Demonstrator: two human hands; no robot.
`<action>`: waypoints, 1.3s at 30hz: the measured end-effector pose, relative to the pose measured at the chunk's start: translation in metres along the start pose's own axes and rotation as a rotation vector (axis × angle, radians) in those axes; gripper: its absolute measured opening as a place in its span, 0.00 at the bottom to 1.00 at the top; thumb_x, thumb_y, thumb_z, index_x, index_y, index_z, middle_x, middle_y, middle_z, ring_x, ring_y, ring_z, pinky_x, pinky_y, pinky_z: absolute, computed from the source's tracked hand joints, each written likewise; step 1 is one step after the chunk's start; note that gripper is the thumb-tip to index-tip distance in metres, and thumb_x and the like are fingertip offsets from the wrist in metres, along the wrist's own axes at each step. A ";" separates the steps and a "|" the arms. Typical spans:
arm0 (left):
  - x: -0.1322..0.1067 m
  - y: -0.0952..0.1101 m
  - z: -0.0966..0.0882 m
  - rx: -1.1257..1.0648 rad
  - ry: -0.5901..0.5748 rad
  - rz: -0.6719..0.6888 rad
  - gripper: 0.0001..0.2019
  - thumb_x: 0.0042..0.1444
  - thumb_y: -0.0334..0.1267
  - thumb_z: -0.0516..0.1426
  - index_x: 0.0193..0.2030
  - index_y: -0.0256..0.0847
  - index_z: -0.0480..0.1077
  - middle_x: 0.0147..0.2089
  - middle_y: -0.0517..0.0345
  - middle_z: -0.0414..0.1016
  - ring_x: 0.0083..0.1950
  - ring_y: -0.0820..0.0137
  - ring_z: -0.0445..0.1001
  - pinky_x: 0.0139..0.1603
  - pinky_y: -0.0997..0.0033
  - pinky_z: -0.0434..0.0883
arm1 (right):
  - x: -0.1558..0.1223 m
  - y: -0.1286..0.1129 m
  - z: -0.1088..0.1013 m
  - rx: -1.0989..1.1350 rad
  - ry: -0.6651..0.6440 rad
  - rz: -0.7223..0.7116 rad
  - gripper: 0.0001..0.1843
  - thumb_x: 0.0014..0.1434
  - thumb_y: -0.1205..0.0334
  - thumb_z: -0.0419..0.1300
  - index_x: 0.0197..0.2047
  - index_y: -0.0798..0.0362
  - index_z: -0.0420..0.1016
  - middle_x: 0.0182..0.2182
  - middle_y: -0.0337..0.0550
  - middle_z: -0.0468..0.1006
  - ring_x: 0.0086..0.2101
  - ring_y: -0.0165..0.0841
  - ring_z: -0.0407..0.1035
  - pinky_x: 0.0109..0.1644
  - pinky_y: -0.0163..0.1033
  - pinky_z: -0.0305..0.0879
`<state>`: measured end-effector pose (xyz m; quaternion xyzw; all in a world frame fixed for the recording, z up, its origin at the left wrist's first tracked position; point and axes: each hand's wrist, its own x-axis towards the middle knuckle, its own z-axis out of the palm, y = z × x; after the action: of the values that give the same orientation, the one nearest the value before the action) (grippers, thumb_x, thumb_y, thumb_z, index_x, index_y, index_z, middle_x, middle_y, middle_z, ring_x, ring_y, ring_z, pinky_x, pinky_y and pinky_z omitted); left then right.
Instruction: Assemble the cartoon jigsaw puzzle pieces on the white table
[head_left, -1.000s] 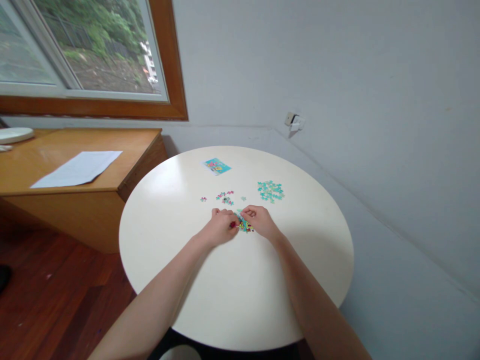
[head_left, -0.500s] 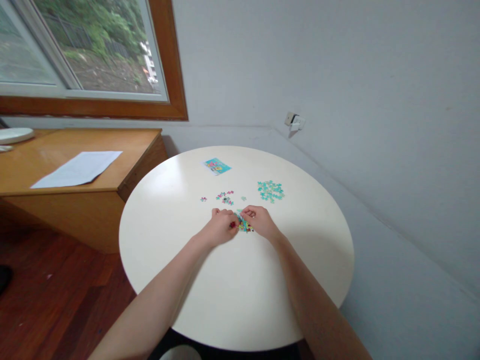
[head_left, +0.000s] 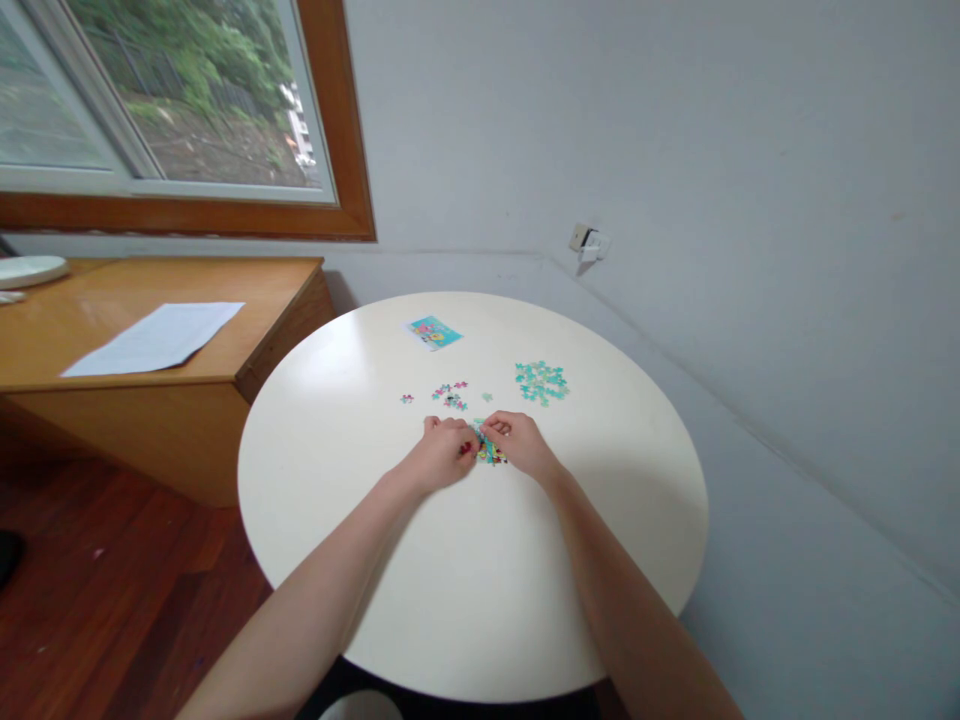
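Both hands are seen meeting at the middle of a round white desk [head_left: 360, 560], where a small cluster of joined puzzle pieces [head_left: 491, 455] lies between them. The left hand [head_left: 442, 452] is curled almost closed, its fingers [head_left: 459, 432] bent down onto the cluster's left edge, with a speck of red showing at the tips. The right hand [head_left: 519, 443] is held the same way on the right edge, its fingers [head_left: 499, 428] tucked in over the pieces. Whether a loose piece is pinched in either hand cannot be told at this size.

Compared with the frames from a second and half a second earlier, almost nothing is changed: the hands and forearms are kept in the same place on the cluster, and the things about them are left unmoved.

Just beyond the hands, a scatter of pink and dark pieces [head_left: 450, 394] is laid out, with a single stray piece [head_left: 406, 398] to its left. A heap of teal pieces [head_left: 541, 382] is gathered to the right, apart from the hands. A small picture card [head_left: 433, 332] rests near the far rim. A sheet of paper [head_left: 154, 337] lies on a wooden desk [head_left: 247, 290] under the window.
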<state>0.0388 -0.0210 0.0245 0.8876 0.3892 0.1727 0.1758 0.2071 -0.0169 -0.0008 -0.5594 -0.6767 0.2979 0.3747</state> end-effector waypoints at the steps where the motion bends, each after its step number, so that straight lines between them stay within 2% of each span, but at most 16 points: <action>1: 0.000 0.000 0.000 -0.003 0.000 -0.001 0.09 0.50 0.29 0.50 0.29 0.40 0.71 0.33 0.58 0.73 0.38 0.68 0.69 0.44 0.63 0.53 | 0.000 0.000 0.000 0.001 0.001 0.001 0.07 0.51 0.62 0.55 0.25 0.54 0.71 0.21 0.39 0.76 0.23 0.28 0.68 0.27 0.31 0.62; 4: -0.001 0.001 -0.002 -0.005 -0.009 -0.011 0.08 0.50 0.30 0.51 0.29 0.40 0.71 0.33 0.57 0.73 0.39 0.68 0.69 0.44 0.63 0.54 | 0.000 0.000 0.000 0.004 -0.005 0.011 0.07 0.51 0.62 0.55 0.26 0.54 0.72 0.21 0.39 0.76 0.23 0.28 0.68 0.27 0.31 0.62; 11: 0.000 0.000 -0.001 0.017 -0.038 -0.052 0.07 0.51 0.40 0.57 0.35 0.40 0.72 0.38 0.54 0.72 0.45 0.63 0.69 0.47 0.61 0.54 | -0.001 -0.002 -0.001 0.008 -0.006 0.019 0.06 0.51 0.64 0.55 0.26 0.55 0.72 0.22 0.40 0.76 0.24 0.28 0.69 0.28 0.31 0.62; 35: 0.002 0.003 0.001 0.008 -0.071 -0.077 0.06 0.51 0.37 0.57 0.35 0.40 0.70 0.40 0.54 0.71 0.47 0.63 0.68 0.48 0.60 0.55 | 0.000 0.000 0.000 -0.009 -0.014 0.009 0.07 0.51 0.64 0.55 0.26 0.54 0.72 0.22 0.39 0.77 0.24 0.29 0.70 0.27 0.31 0.63; 39: 0.002 0.004 0.003 -0.003 -0.067 -0.062 0.03 0.51 0.35 0.56 0.33 0.40 0.70 0.38 0.55 0.72 0.45 0.64 0.68 0.47 0.61 0.55 | 0.000 -0.001 -0.001 -0.014 -0.018 0.007 0.06 0.51 0.65 0.55 0.26 0.54 0.73 0.22 0.39 0.77 0.24 0.28 0.70 0.27 0.31 0.63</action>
<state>0.0438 -0.0229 0.0244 0.8800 0.4102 0.1379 0.1956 0.2070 -0.0172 0.0004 -0.5617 -0.6802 0.2995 0.3634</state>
